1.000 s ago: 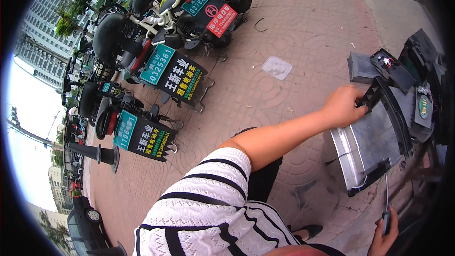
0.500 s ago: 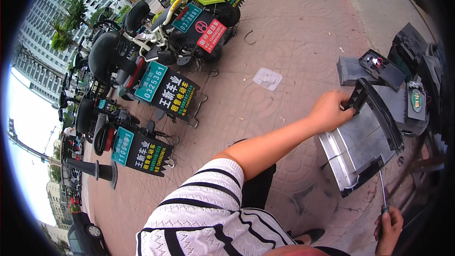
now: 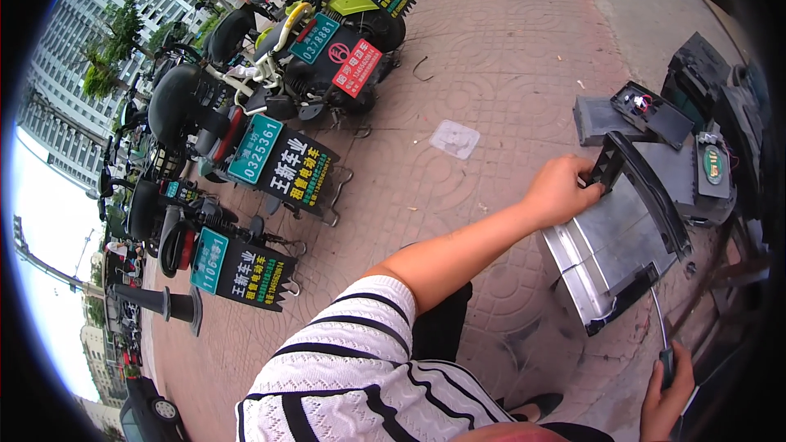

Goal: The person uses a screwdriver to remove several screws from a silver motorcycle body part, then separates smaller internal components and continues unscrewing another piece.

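A silver metal case [image 3: 585,266] with black plastic ends, which looks like an electric-bike battery box, stands tilted at the right. My left hand [image 3: 563,190] is closed on the upper corner of its black end piece [image 3: 655,196], thumb on the near side. Lower right, my right hand [image 3: 667,397] holds a screwdriver [image 3: 668,367] by its dark handle. The long thin shaft points up and its tip meets the black lower edge of the case; the exact contact point is too small to make out.
Behind the case lie dark plastic boxes [image 3: 602,120], an open black tray with wires [image 3: 652,106] and a part with a green oval badge [image 3: 714,165]. Parked electric bikes [image 3: 270,151] line the left. A flat clear plastic piece [image 3: 455,139] lies on the paving.
The view has shifted slightly. My right hand's fingers have changed position on the screwdriver handle, which shows more now. My left hand keeps its hold on the case.
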### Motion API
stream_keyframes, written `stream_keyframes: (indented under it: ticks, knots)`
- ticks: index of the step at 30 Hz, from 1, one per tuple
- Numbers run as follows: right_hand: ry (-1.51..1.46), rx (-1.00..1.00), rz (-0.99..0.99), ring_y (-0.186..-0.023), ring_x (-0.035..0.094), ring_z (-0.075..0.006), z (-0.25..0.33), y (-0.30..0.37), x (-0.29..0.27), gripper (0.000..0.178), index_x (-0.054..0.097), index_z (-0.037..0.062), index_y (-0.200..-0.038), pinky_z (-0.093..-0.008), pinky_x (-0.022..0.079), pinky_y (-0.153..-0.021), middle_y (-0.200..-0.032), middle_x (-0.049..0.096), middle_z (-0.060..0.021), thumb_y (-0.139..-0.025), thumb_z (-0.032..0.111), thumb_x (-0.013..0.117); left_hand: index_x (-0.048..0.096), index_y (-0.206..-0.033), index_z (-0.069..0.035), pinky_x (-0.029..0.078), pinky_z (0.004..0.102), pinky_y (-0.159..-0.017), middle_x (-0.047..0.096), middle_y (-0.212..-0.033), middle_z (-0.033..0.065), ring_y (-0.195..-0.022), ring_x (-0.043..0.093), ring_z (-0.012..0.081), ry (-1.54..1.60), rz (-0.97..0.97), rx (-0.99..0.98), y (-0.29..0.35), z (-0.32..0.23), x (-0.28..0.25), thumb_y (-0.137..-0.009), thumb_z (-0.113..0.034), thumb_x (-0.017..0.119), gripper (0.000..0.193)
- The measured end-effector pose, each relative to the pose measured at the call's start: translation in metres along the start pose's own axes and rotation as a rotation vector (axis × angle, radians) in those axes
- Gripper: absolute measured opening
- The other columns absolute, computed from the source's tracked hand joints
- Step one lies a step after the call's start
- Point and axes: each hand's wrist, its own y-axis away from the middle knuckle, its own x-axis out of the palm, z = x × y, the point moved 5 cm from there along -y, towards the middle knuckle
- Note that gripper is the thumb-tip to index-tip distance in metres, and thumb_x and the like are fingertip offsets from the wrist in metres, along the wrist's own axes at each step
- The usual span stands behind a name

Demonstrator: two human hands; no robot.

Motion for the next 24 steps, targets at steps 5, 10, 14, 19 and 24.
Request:
stream_keyframes:
  ticks: [5, 10, 14, 19, 24]
  knots:
    - [-0.438, 0.453, 0.159, -0.085, 0.065, -0.0139, -0.028, 0.006, 0.003, 0.026, 0.059, 0.0020, -0.119, -0.0250, 0.050, -0.073, -0.102, 0.067, -0.0108, -0.095, 0.010, 0.058, 0.072, -0.098, -0.002, 0.053, 0.0358, -0.071, 0.066, -0.096, 0.0166, -0.077, 0.068, 0.0245, -0.034, -0.003, 0.020, 0.001, -0.004, 0.000, -0.080, -0.022, 0.072, 0.028]
    - [-0.943, 0.622, 0.044, -0.069, 0.053, -0.0073, -0.029, 0.007, 0.003, 0.025, 0.058, 0.0035, -0.113, -0.0201, 0.041, -0.062, -0.089, 0.062, -0.0040, -0.090, 0.011, 0.059, 0.072, -0.098, -0.002, 0.054, 0.0360, -0.071, 0.068, -0.096, 0.0157, -0.077, 0.069, 0.0243, -0.027, 0.026, -0.002, 0.001, -0.007, -0.003, -0.080, -0.022, 0.071, 0.027]
    - [-1.151, 0.965, 0.131, -0.071, 0.057, -0.0084, -0.015, 0.011, -0.001, 0.029, 0.057, 0.0035, -0.121, -0.0189, 0.043, -0.061, -0.100, 0.066, -0.0043, -0.093, 0.010, 0.060, 0.071, -0.098, -0.001, 0.054, 0.0365, -0.071, 0.070, -0.092, 0.0156, -0.075, 0.070, 0.0249, -0.022, 0.046, -0.023, 0.000, -0.002, 0.000, -0.080, -0.021, 0.071, 0.027]
    - [-1.431, 0.705, 0.519, -0.075, 0.060, -0.0093, -0.043, 0.004, 0.010, 0.029, 0.057, 0.0032, -0.121, -0.0203, 0.045, -0.061, -0.102, 0.067, -0.0062, -0.094, 0.013, 0.061, 0.071, -0.097, 0.000, 0.054, 0.0366, -0.070, 0.069, -0.092, 0.0166, -0.075, 0.069, 0.0256, -0.038, 0.046, -0.001, -0.001, -0.005, 0.000, -0.079, -0.020, 0.071, 0.027]
    - [-0.778, 0.610, 0.218, -0.062, 0.045, -0.0052, -0.022, -0.002, 0.009, 0.019, 0.057, 0.0032, -0.105, -0.0195, 0.035, -0.055, -0.079, 0.058, -0.0023, -0.088, 0.014, 0.058, 0.071, -0.097, 0.000, 0.053, 0.0360, -0.070, 0.067, -0.094, 0.0168, -0.075, 0.069, 0.0256, -0.035, 0.027, 0.001, -0.001, -0.003, 0.001, -0.079, -0.021, 0.072, 0.028]
